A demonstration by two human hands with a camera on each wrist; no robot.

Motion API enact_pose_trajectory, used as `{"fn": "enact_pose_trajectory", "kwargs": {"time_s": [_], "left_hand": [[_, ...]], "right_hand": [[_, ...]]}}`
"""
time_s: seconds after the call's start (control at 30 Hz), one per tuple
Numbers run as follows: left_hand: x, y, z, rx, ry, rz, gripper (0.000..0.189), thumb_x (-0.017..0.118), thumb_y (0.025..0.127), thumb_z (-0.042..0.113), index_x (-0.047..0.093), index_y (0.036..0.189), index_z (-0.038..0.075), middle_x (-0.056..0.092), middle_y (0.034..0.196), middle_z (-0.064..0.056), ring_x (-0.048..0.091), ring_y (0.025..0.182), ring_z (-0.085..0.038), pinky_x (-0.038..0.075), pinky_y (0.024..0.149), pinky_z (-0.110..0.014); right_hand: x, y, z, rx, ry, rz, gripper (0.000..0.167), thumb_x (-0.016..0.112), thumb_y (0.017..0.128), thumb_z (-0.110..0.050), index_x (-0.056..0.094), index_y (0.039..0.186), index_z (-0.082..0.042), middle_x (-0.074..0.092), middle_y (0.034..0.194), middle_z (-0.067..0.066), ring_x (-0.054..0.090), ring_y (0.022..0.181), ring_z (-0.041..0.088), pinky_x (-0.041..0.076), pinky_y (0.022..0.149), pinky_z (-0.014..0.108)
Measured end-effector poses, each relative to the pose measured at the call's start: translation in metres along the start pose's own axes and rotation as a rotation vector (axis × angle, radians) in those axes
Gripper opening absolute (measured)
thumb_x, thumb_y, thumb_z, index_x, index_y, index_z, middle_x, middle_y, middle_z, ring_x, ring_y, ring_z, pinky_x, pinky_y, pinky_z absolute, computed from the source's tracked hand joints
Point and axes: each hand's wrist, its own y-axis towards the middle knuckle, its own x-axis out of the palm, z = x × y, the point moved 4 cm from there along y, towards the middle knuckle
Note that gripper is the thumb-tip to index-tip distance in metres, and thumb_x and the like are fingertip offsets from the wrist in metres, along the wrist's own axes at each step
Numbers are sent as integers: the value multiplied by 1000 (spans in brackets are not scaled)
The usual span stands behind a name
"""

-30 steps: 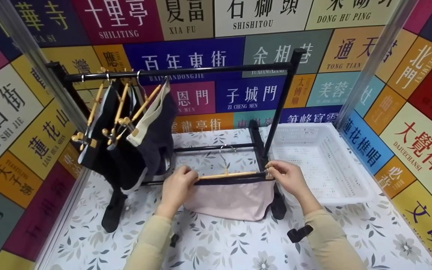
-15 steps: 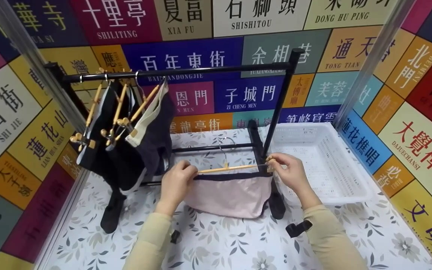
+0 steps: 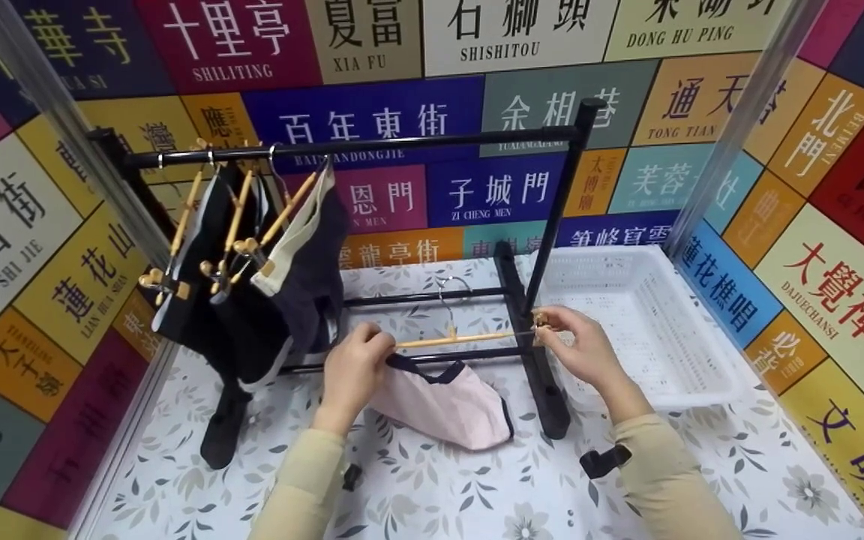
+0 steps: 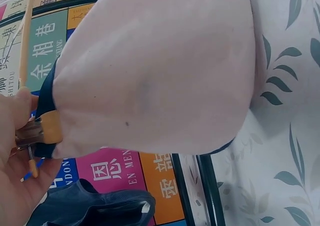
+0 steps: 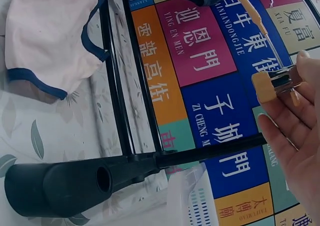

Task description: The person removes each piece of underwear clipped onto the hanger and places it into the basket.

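Observation:
A wooden clip hanger (image 3: 469, 339) with a metal hook spans the space between my two hands in the head view. My left hand (image 3: 357, 367) holds its left end; the left wrist view shows thumb and fingers around the wooden clip (image 4: 51, 127), which bites the navy waistband of pale pink shorts (image 3: 447, 412). From that end the shorts droop, their right side hanging loose below the bar. With thumb and fingers my right hand (image 3: 580, 345) pinches the right clip (image 5: 264, 87), and no cloth is in it.
A black garment rack (image 3: 432, 141) stands behind my hands, its foot (image 3: 548, 390) beside the shorts. Dark garments (image 3: 312, 262) hang on clip hangers at its left. A white plastic basket (image 3: 702, 390) stands at the right on the floral tabletop (image 3: 432, 502).
The right side of the pink shorts has come out of the right clip and dropped down and left. Both hands rose slightly with the hanger and still hold its ends.

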Motion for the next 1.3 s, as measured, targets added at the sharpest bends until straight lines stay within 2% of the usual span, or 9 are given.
{"fn": "enact_pose_trajectory", "kwargs": {"time_s": [0.07,0.17,0.33,0.47,0.6,1.0,1.3], "left_hand": [[0,0,1,-1,5,-4,13,77,82,5,67,86,13,60,93,-5,60,65,-27,49,52,-41],[1,-2,2,-8,13,-7,13,76,82,5,66,85,13,59,92,-5,59,63,-27,48,50,-41],[5,-4,5,-12,17,2,13,76,82,7,65,85,13,59,91,-5,57,59,-26,47,48,-40],[7,-4,7,-15,15,7,12,75,82,7,65,85,13,60,93,-5,57,57,-27,47,48,-41],[9,-6,7,-28,5,5,12,75,84,7,65,86,13,60,94,-5,59,60,-28,48,50,-42],[14,-13,9,-62,-16,2,11,74,85,8,64,86,12,60,91,-5,60,63,-25,49,51,-38],[14,-13,12,-39,-45,1,10,75,85,9,65,87,12,60,93,-5,61,64,-25,49,50,-38]], "right_hand": [[0,0,0,-11,-51,-10,27,72,88,-3,69,115,-4,71,95,5,68,86,21,51,82,39],[0,-1,-3,-71,-143,-14,29,73,87,-6,68,116,-5,70,97,7,67,86,23,51,81,44],[4,-1,-12,-211,-250,-19,33,75,86,-8,67,117,-4,68,104,9,64,87,21,53,77,38],[12,1,-24,-313,-327,-44,35,75,87,-15,67,120,-5,68,113,9,64,96,24,52,84,38],[22,2,-34,-381,-406,-55,33,73,89,-23,69,119,-9,68,115,5,63,105,28,47,93,45],[42,-7,-33,-419,-490,-36,22,76,86,-20,73,108,-14,72,94,2,64,84,25,45,92,51],[44,-9,-29,-403,-486,24,9,75,86,-14,74,95,-17,69,84,0,62,77,25,45,84,48]]}}
